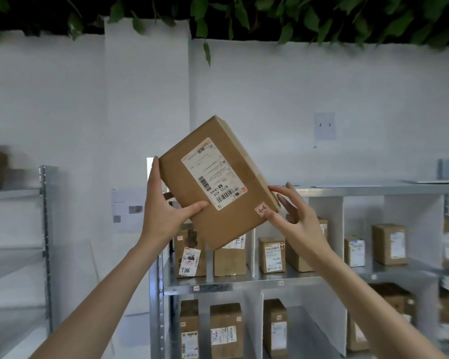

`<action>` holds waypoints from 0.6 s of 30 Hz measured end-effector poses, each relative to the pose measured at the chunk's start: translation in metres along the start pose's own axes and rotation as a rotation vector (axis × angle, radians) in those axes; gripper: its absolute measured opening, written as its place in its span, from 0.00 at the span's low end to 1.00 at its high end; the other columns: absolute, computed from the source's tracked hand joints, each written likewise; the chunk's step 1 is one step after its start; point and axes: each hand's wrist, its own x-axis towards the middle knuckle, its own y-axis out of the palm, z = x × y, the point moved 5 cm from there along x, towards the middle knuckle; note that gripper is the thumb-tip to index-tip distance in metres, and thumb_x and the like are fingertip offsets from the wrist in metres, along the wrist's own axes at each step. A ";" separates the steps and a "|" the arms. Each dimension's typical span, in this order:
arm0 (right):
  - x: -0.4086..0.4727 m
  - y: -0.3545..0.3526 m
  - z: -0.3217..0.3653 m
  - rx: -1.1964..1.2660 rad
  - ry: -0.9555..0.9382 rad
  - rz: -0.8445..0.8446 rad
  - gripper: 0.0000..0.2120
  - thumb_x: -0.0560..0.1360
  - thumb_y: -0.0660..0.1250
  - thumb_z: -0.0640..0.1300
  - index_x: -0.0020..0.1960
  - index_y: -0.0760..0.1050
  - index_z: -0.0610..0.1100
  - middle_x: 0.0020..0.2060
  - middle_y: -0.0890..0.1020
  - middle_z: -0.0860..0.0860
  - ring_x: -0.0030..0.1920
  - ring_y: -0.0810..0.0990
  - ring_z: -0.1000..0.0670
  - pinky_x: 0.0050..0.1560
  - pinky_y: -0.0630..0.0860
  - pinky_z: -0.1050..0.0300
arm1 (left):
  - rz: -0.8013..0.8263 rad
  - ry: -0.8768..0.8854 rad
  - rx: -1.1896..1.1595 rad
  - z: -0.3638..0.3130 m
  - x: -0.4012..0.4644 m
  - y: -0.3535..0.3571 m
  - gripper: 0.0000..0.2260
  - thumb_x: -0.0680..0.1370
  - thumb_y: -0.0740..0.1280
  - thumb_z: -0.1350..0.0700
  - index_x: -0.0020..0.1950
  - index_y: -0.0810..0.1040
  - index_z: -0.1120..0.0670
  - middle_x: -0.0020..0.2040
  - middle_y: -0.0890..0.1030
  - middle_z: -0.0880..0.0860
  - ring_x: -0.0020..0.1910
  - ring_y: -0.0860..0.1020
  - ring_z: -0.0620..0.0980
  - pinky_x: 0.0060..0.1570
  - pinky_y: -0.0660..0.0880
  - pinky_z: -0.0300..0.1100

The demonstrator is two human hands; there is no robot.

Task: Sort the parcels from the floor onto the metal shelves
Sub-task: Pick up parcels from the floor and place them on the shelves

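I hold a brown cardboard parcel point(218, 182) up in front of me, tilted, its white shipping label facing me. My left hand point(163, 211) grips its lower left edge, thumb across the front face and fingers up the side. My right hand point(293, 216) touches the parcel's lower right corner with spread fingertips, thumb near a small red-marked sticker. Behind it stands the metal shelf unit point(244, 282), its top board level with the parcel's lower part.
Several labelled cardboard boxes point(271, 255) stand in white-divided compartments on two shelf levels. A second metal rack point(44, 229) stands at the left with blurred boxes on top. White wall behind, green leaves overhead. A sheet marked "2 2" point(324, 125) hangs on the wall.
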 end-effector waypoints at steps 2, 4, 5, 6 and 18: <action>0.007 -0.010 -0.004 0.002 0.005 -0.036 0.24 0.76 0.77 0.53 0.69 0.75 0.66 0.75 0.63 0.73 0.80 0.62 0.55 0.76 0.68 0.44 | -0.033 -0.008 0.005 0.005 0.009 0.009 0.56 0.59 0.82 0.34 0.78 0.49 0.29 0.78 0.60 0.37 0.73 0.70 0.53 0.67 0.74 0.61; 0.016 -0.018 -0.008 0.032 0.011 -0.101 0.21 0.76 0.75 0.55 0.67 0.77 0.66 0.68 0.69 0.78 0.81 0.60 0.55 0.76 0.67 0.43 | -0.058 -0.014 -0.009 0.012 0.017 0.018 0.52 0.61 0.79 0.31 0.78 0.55 0.35 0.76 0.64 0.38 0.71 0.72 0.52 0.66 0.74 0.60; 0.021 -0.022 -0.010 0.069 0.024 -0.142 0.20 0.77 0.75 0.54 0.67 0.78 0.64 0.67 0.74 0.74 0.79 0.64 0.54 0.75 0.69 0.41 | -0.063 -0.008 -0.020 0.017 0.019 0.023 0.49 0.62 0.79 0.32 0.77 0.59 0.37 0.74 0.67 0.39 0.70 0.73 0.51 0.66 0.75 0.59; 0.026 -0.025 -0.015 0.123 0.049 -0.201 0.18 0.77 0.75 0.53 0.66 0.78 0.61 0.66 0.79 0.66 0.75 0.72 0.54 0.73 0.72 0.41 | -0.068 -0.005 -0.035 0.020 0.020 0.028 0.45 0.63 0.80 0.34 0.75 0.62 0.38 0.72 0.69 0.40 0.69 0.74 0.51 0.66 0.75 0.57; 0.067 -0.040 -0.058 0.156 0.155 -0.271 0.22 0.79 0.72 0.51 0.72 0.75 0.57 0.59 0.85 0.60 0.61 0.83 0.56 0.64 0.79 0.47 | -0.023 -0.080 -0.229 0.055 0.026 0.110 0.30 0.67 0.81 0.45 0.63 0.70 0.47 0.60 0.77 0.43 0.57 0.77 0.36 0.51 0.81 0.39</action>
